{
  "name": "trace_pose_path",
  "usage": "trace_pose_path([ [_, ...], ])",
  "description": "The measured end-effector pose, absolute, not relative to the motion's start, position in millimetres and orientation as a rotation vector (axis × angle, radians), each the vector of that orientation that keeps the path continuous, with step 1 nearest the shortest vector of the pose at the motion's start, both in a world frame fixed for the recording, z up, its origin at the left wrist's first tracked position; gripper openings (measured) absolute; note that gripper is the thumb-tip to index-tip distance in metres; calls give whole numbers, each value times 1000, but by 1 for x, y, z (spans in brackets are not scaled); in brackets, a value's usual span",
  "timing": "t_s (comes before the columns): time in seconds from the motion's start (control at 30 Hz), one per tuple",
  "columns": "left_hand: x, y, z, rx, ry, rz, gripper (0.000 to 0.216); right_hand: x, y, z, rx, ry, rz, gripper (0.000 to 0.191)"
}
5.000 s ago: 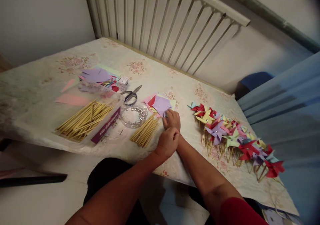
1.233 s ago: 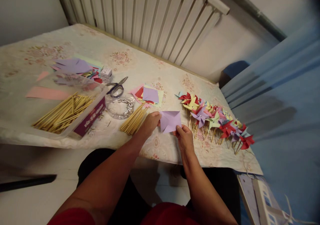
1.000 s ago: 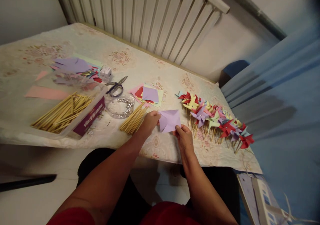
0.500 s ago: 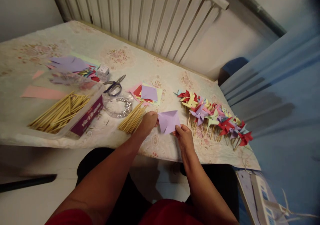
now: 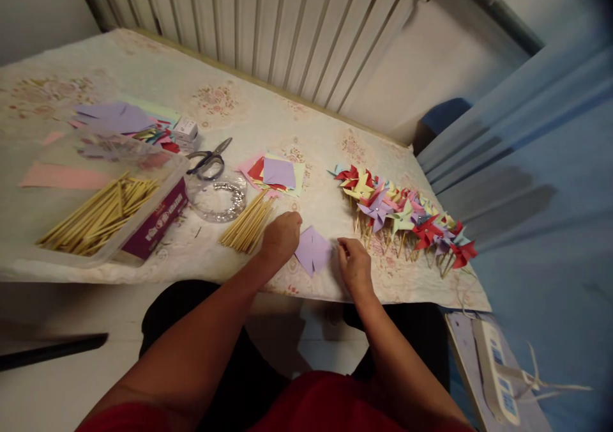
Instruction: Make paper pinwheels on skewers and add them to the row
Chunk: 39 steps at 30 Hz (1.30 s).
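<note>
A cut purple paper square [image 5: 312, 251] lies low over the table's near edge between my two hands. My left hand [image 5: 281, 237] pinches its left side, fingers curled. On the paper's right side my right hand [image 5: 354, 264] grips it with closed fingers. A loose bundle of wooden sticks [image 5: 246, 225] lies just left of my left hand. A small stack of coloured paper squares [image 5: 276, 173] sits behind the sticks. A row of finished paper pinwheels [image 5: 400, 216] stretches along the table to the right.
A clear box of sticks [image 5: 96, 211] stands at the left, with scissors [image 5: 209, 159], a round clear lid [image 5: 216, 195], a small white box [image 5: 184, 128] and more cut paper [image 5: 113, 117] behind it. A radiator [image 5: 268, 23] runs along the table's far edge. A power strip [image 5: 495, 371] lies at lower right.
Five seconds ago both hands rested on the paper stack. Since then they lifted a purple square toward me, and in the last half second lowered it nearly flat over the table edge.
</note>
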State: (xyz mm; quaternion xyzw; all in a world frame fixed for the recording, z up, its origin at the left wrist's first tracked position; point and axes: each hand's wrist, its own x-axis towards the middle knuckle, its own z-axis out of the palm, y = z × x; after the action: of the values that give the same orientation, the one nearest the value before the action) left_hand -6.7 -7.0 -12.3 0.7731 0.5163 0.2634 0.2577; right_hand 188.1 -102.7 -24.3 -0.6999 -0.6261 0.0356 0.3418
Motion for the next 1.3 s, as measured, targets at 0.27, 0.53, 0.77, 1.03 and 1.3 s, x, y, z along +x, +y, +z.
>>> trace_pose_path([
  [0.27,4,-35,-18,2613,965,378,25,169,-80,-30,-1731,-2101,22,33],
  [0.53,11,-49,-35,2698,1090,297,33,164,-64,-40,-1950,-2331,-141,32],
  [0.77,14,-49,-30,2702,1105,259,35,163,-54,-40,-2031,-2356,-103,33],
  [1.03,13,-49,-32,2738,1106,282,37,163,-61,-37,-2005,-2394,-104,26],
  [1.3,11,-49,-25,2702,1111,255,33,163,-51,-39,-2021,-2336,-32,31],
])
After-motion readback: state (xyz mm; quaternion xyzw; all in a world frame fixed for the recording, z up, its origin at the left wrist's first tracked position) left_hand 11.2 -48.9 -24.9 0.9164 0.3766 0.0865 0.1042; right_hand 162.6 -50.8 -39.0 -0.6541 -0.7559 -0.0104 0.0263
